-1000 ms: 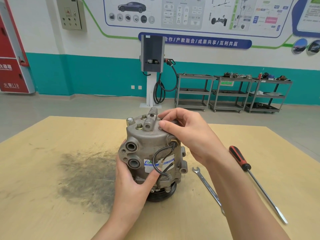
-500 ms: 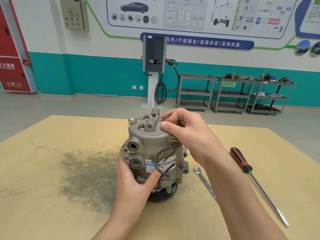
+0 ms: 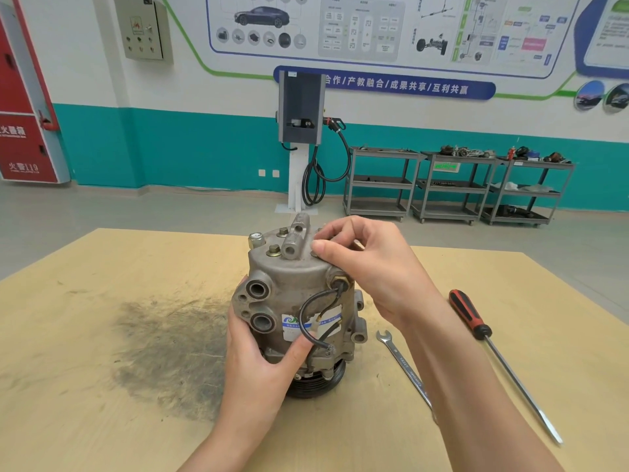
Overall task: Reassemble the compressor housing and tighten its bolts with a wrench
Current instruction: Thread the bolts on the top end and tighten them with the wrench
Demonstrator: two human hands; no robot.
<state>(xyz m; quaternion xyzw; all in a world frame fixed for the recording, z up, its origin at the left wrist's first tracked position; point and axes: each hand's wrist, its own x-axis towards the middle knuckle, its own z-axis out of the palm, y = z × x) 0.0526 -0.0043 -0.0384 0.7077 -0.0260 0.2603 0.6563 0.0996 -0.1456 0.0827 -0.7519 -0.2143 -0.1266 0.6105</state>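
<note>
A grey metal compressor (image 3: 292, 291) stands upright on its black pulley in the middle of the wooden table (image 3: 102, 335). Bolts (image 3: 274, 250) stick up from its top cover. My left hand (image 3: 262, 366) grips the lower front of the housing, thumb on the label. My right hand (image 3: 367, 267) is over the cover's right side, thumb and fingertips pinching a bolt there that is mostly hidden. A silver open-end wrench (image 3: 405, 366) lies on the table just right of the compressor, partly under my right forearm.
A long screwdriver with a red and black handle (image 3: 469, 315) lies right of the wrench. A dark greasy stain (image 3: 170, 352) covers the table left of the compressor. Beyond the table stand a charging post (image 3: 301, 131) and grey tool carts (image 3: 452, 185).
The view has shifted slightly. My right hand's fingers have turned a little on top of the cover. The left hand and the compressor stay put.
</note>
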